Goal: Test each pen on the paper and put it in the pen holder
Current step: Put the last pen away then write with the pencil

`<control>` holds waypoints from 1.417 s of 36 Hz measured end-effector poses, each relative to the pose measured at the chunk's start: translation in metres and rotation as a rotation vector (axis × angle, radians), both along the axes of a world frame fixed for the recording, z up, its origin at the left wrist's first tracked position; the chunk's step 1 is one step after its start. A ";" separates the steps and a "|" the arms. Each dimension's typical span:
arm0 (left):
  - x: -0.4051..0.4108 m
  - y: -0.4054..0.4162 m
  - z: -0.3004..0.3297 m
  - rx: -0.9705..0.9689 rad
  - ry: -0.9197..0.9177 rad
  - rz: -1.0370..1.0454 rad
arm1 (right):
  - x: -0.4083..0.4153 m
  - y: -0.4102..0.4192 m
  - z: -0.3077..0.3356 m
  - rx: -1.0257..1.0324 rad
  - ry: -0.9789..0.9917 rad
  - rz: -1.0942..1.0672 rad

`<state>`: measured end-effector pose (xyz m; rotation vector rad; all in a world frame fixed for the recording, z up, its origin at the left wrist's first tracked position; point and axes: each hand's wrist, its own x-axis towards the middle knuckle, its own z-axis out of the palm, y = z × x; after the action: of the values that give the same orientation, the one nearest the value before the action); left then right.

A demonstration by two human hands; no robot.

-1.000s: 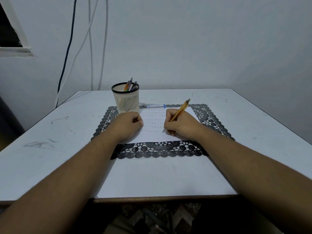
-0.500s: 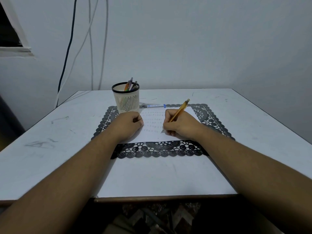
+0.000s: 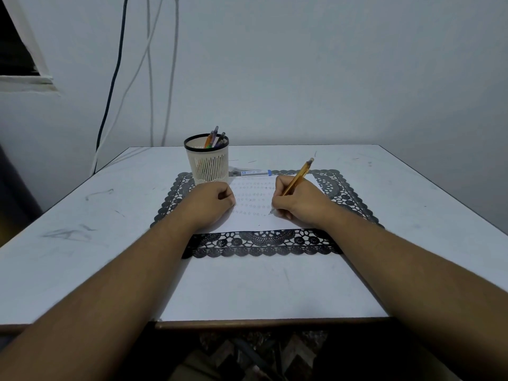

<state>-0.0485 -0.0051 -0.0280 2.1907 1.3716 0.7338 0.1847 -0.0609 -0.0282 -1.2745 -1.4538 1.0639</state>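
Orange plastic shows between the right hand's fingers (image 3: 279, 195), which pinch the orange pen (image 3: 298, 176) low on its barrel in a writing grip, so the tip can be steered finely. That tip meets the paper (image 3: 255, 220) just left of the knuckles, at the end of a row of faint marks, while the barrel leans back and to the right over the right hand (image 3: 298, 202). The heel of this hand rests on the sheet, which steadies the stroke.

Across the page, the left hand (image 3: 211, 203) lies as a curled fist with nothing visibly inside it. It sits on the left edge of the paper, most likely to pin the sheet so it does not slide under the pen. Whether it truly presses down or only rests there is hard to tell from this angle.

Beneath the paper lies a black lace mat (image 3: 261, 243), and under that the white table (image 3: 82, 204). On the mat's far left corner stands the cream pen holder (image 3: 207, 166), upright, just beyond the left hand, with several pens (image 3: 214, 138) already leaning inside, presumably the tested ones. One blue-capped pen (image 3: 254, 172) lies flat beside the holder, along the paper's far edge, within easy reach and probably waiting its turn.
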 end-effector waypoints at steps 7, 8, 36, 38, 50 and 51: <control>0.000 -0.002 0.000 0.003 0.007 -0.002 | 0.000 -0.002 0.001 -0.023 -0.025 -0.004; 0.000 -0.003 0.000 0.003 0.007 -0.003 | 0.001 -0.002 0.000 -0.026 -0.022 -0.001; 0.000 0.000 0.001 0.004 -0.001 0.000 | 0.001 -0.006 0.008 0.015 -0.098 -0.019; 0.001 0.000 0.001 0.004 0.001 0.001 | 0.002 -0.006 0.007 0.020 -0.086 -0.036; 0.001 0.001 0.000 0.009 0.010 0.001 | 0.000 -0.008 0.008 0.023 -0.121 -0.016; 0.000 0.001 0.000 0.012 0.010 0.004 | 0.000 -0.008 0.008 0.018 -0.112 -0.012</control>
<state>-0.0482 -0.0043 -0.0276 2.2042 1.3801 0.7348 0.1844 -0.0691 -0.0201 -1.3463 -1.5339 0.9829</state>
